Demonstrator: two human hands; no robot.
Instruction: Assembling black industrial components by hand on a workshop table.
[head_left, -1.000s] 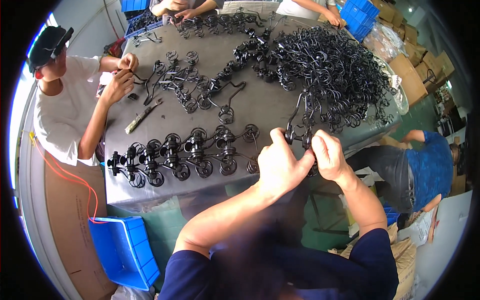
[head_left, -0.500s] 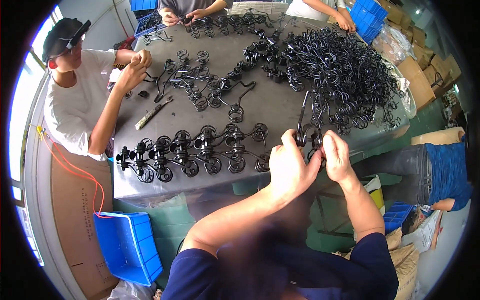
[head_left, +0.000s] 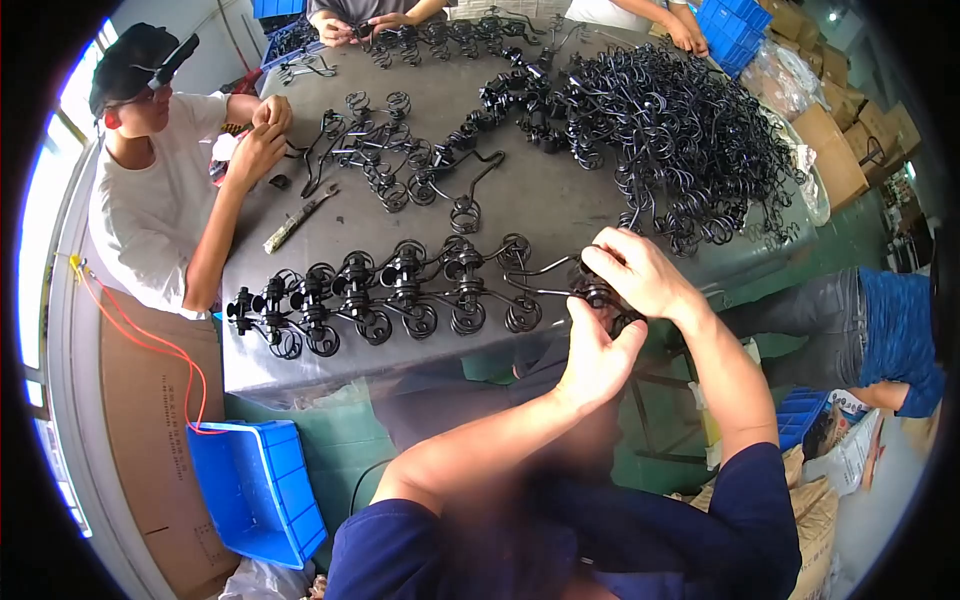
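Between my two hands is a black coiled wire spring (head_left: 597,287) with a black fitting at its coils. Its long wire arms point left, toward a neat row of similar springs with black fittings (head_left: 405,282) along the near side of the table. My left hand (head_left: 595,358) grips it from below, thumb and fingers closed at the coils. From above, my right hand (head_left: 640,268) curls its fingers round the other side, hiding part of the fitting. Beyond my hands, a big tangled heap of black wire springs (head_left: 680,140) covers the right of the table.
Loose springs (head_left: 385,150) and a worn hand tool (head_left: 300,218) lie on the grey table (head_left: 560,205). A person in a white shirt (head_left: 165,200) works at the left; two others' hands show at the far edge. A blue crate (head_left: 260,490) stands at lower left.
The held spring has turned from upright to lying sideways, its arms now pointing left. My right hand has rolled over the top, and my left hand sits lower beneath it.
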